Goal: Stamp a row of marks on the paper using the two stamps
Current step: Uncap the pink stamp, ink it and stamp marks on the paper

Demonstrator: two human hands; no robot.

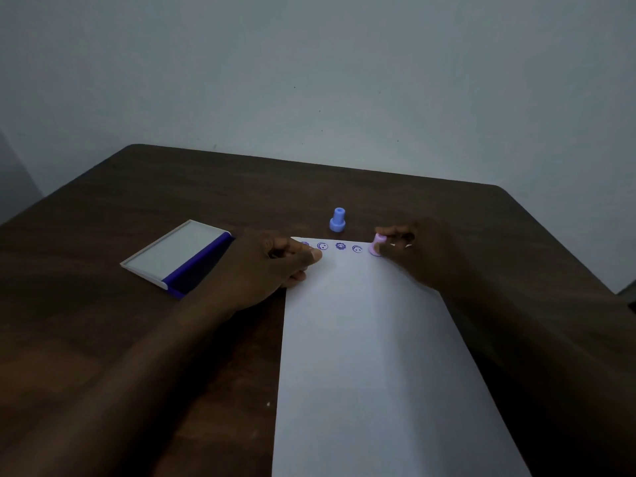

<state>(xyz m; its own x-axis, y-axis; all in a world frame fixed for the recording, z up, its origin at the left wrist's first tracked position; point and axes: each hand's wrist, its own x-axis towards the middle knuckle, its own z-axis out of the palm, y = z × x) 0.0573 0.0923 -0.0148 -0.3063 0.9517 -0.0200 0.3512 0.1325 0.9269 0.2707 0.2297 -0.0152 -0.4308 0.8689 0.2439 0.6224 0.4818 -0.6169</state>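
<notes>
**Fifth mark going down at the right end of the row**

Table (103, 208): dark wood, hard and flat, a firm backing for stamping.

Paper (361, 356): a long white sheet running from 6 o'clock up to centre. Judged light, limp and prone to sliding on the smooth wood, so it needs pinning flat. The left hand (272, 266) does that at the sheet's far left corner, fingers pressed together, thumb flat on the paper.

Ink pad (179, 256): at 9 o'clock of the sheet's top edge, lid open, apart from the paper.

Blue stamp (337, 220): upright on the table at 12 o'clock, just beyond the paper's far edge, untouched. Small, rigid plastic; best taken by the narrow neck.

Pink stamp (377, 245): base down on the paper's far right corner, pinched at its sides by the right hand (420, 253). Judged light and stiff; it wants straight downward pressure, since tilting would likely smear.

Marks (340, 246): four visible, in a row along the far edge.
</notes>
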